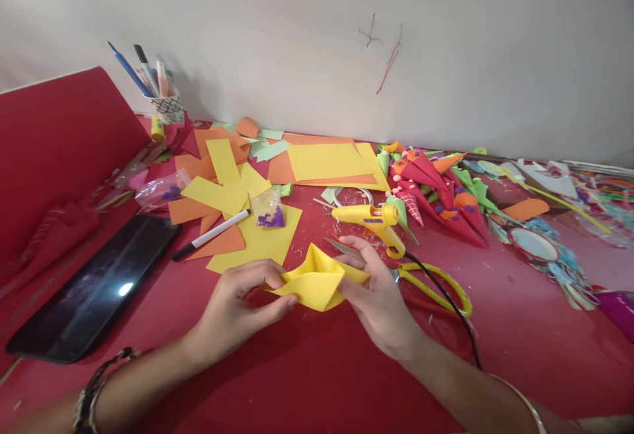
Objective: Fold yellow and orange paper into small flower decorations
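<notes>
Between my two hands is a folded piece of yellow craft foam or paper (317,287), its middle pushed up into a hollow, pointed shape. My left hand (247,302) pinches its left end between thumb and fingers. At the other end, my right hand (374,298) grips the right corner, some fingers raised behind it. Just beyond my right hand lies a yellow glue gun (369,217) with a black cord. Yellow-handled scissors (446,285) rest on the red tabletop (297,381), their blades partly hidden by my right hand.
Left of my hands lie a black phone (94,285), a white marker (212,234) and a small bag of purple bits (268,209). Yellow sheets (324,161) lie behind. Colourful foam cones (436,189) are heaped at right. A pen cup (167,108) stands by the wall.
</notes>
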Action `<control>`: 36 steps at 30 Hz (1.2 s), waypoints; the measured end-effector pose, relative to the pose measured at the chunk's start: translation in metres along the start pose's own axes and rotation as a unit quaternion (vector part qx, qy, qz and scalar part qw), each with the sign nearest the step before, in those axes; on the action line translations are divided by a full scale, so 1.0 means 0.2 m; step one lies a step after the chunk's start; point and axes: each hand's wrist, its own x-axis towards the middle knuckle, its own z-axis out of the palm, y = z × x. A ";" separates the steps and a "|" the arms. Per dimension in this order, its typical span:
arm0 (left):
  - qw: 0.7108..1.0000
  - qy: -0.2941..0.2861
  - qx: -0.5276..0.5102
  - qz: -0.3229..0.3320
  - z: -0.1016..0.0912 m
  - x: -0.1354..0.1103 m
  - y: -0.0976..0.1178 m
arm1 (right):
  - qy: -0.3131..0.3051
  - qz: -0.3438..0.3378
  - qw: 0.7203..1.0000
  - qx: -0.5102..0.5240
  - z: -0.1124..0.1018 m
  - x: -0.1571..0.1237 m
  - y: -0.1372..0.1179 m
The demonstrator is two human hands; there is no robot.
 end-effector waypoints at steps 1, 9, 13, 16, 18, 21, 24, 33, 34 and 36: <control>1.000 0.003 -0.002 -0.008 0.00 0.00 0.00 | -0.003 0.009 1.000 0.019 0.00 0.00 0.00; 0.994 0.074 -0.063 -0.055 -0.01 0.01 0.00 | -0.031 0.004 0.995 0.096 0.00 0.02 0.00; 0.998 0.031 -0.060 -0.015 -0.01 0.00 -0.01 | -0.049 -0.009 0.999 -0.006 -0.01 0.00 0.01; 0.998 0.016 -0.066 -0.018 0.00 -0.01 -0.02 | -0.053 -0.031 0.993 -0.096 0.01 -0.02 0.00; 0.992 0.025 -0.117 -0.033 0.00 -0.01 -0.02 | -0.055 -0.037 0.991 -0.115 0.02 -0.03 -0.01; 0.976 0.040 -0.209 -0.042 0.00 0.01 0.00 | -0.089 -0.024 0.990 -0.111 0.03 -0.03 -0.01; 0.977 0.006 -0.207 -0.056 0.01 0.02 0.01 | -0.117 -0.010 0.986 -0.119 0.03 -0.04 0.00; 0.993 -0.081 -0.072 -0.051 0.05 0.00 0.01 | -0.192 0.026 0.963 -0.189 0.01 -0.04 0.00; 0.991 -0.090 -0.079 -0.051 0.05 0.00 0.00 | -0.201 0.027 0.959 -0.196 0.01 -0.04 0.00; 0.982 -0.124 -0.127 -0.065 0.05 0.01 0.01 | -0.218 0.023 0.953 -0.211 0.01 -0.04 0.00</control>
